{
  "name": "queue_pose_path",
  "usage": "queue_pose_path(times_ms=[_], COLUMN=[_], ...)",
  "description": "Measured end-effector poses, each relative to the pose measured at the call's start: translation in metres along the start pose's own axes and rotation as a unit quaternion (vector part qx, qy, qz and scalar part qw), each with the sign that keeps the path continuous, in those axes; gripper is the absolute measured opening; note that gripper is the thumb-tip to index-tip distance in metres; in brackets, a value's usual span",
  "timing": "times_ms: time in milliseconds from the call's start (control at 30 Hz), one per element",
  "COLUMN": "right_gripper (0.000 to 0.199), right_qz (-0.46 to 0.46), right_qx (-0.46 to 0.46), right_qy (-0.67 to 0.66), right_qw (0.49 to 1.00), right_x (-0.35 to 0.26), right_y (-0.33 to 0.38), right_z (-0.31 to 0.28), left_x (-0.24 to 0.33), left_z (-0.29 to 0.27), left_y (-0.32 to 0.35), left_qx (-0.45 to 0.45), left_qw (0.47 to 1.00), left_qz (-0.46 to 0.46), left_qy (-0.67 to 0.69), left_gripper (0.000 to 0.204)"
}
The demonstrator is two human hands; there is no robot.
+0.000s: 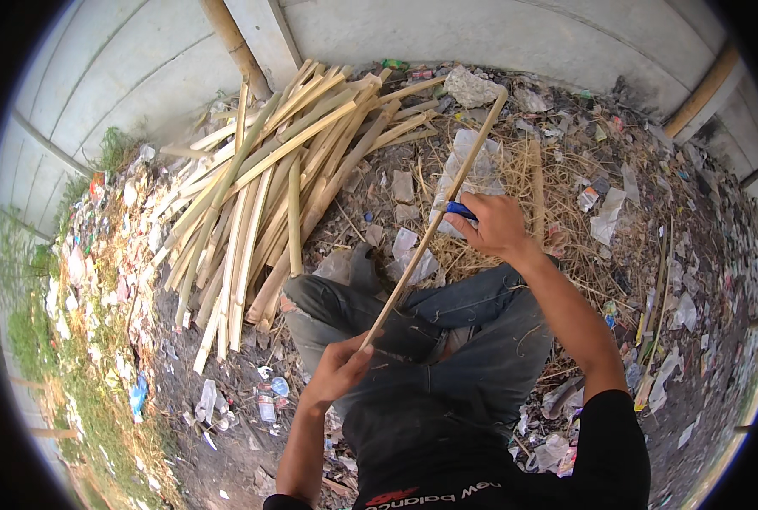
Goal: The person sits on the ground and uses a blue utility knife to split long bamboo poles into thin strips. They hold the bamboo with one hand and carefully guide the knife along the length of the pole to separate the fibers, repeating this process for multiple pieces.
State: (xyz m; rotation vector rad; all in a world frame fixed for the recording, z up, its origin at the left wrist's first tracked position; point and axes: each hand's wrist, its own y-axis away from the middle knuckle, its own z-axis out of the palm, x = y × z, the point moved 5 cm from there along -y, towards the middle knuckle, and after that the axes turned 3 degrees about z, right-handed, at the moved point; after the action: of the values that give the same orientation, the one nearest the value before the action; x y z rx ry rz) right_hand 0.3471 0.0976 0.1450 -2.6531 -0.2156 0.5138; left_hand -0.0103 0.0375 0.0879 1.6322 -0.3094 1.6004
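A long, thin bamboo strip [410,268] slants across my lap, its far end pointing up and to the right. My left hand [338,371] is closed around the strip's near end, just above my thigh. Farther along, my right hand [496,226] grips a blue-handled knife [461,210] whose small blade end meets the strip; the blade itself is too small to see well. Thin shavings [515,183] lie on the ground beyond my right hand, and a few bits cling to my jeans [489,327].
To the front left, a large heap of split bamboo strips [285,157] leans near the grey wall [498,34]. A pale rock [471,87] sits by the wall's foot. Scraps of plastic and a clear plastic cup [267,409] litter the soil. My crossed legs take up the middle.
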Motion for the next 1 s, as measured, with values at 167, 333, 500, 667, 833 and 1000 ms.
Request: queue_pose_path(times_ms=[167,333,500,667,833,1000], right_gripper=[0.029,0.022,0.021,0.028,0.036,0.055], right_qz=[-0.045,-0.036,-0.029,0.169,0.317,0.276], right_qx=[-0.013,0.083,0.043,0.078,0.228,0.08], right_qy=[-0.098,-0.128,-0.18,-0.464,-0.459,-0.228], right_qw=[0.994,0.988,0.982,0.866,0.798,0.93], right_x=[-0.004,-0.012,0.018,0.056,0.073,0.016], right_y=[0.011,0.0,-0.004,0.007,0.006,0.02], right_z=[-0.018,-0.027,-0.013,0.004,-0.025,-0.025], left_x=[0.006,0.012,0.026,0.021,0.005,0.008], left_z=[-0.001,-0.002,-0.002,-0.001,-0.002,0.007], left_y=[0.003,0.006,0.009,0.006,0.008,0.001], left_qx=[0.009,0.018,0.022,0.007,-0.028,-0.014], left_qw=[0.998,0.995,0.984,0.984,0.988,0.995], left_qz=[0.024,0.006,0.016,0.053,0.038,0.034], left_qy=[-0.057,-0.097,-0.176,-0.17,-0.147,-0.092], left_gripper=[0.045,0.045,0.043,0.043,0.043,0.043])
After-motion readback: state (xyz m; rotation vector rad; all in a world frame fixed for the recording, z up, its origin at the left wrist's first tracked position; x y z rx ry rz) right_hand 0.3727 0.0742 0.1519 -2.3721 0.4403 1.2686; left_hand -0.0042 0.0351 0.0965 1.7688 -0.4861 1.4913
